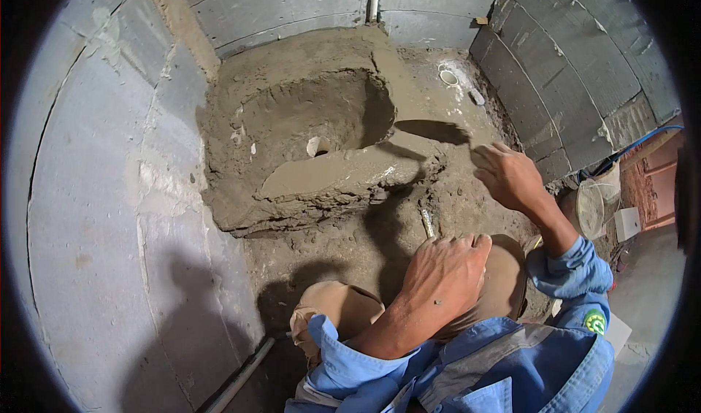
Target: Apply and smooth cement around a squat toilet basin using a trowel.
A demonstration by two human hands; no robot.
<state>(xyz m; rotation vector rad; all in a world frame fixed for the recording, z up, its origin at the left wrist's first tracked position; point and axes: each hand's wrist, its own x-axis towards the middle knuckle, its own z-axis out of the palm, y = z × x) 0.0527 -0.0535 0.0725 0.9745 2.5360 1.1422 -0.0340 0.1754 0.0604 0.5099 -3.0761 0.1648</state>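
My right hand (507,179) is closed round the handle of a trowel, its fingers hiding the grip. The trowel (432,129) has a dark blade, slightly blurred, pointing left over the rim of a mortar-lined basin. Wet grey mortar (343,170) lies smoothed along the basin's near ledge, rough and crumbly on its front face. A round white pipe opening (318,146) shows in the basin's floor. My left hand (444,274) rests by my knee with its fingers curled under, fingertips hidden. A short pale rod (427,223) ends beside its knuckles; whether the hand grips it I cannot tell.
Grey panel walls (95,157) close in on the left, back and right. Another pipe opening (448,78) sits in the floor at the back right. A bucket (590,207) and blue hose (628,150) are at the right. A long pipe (242,375) lies at lower left.
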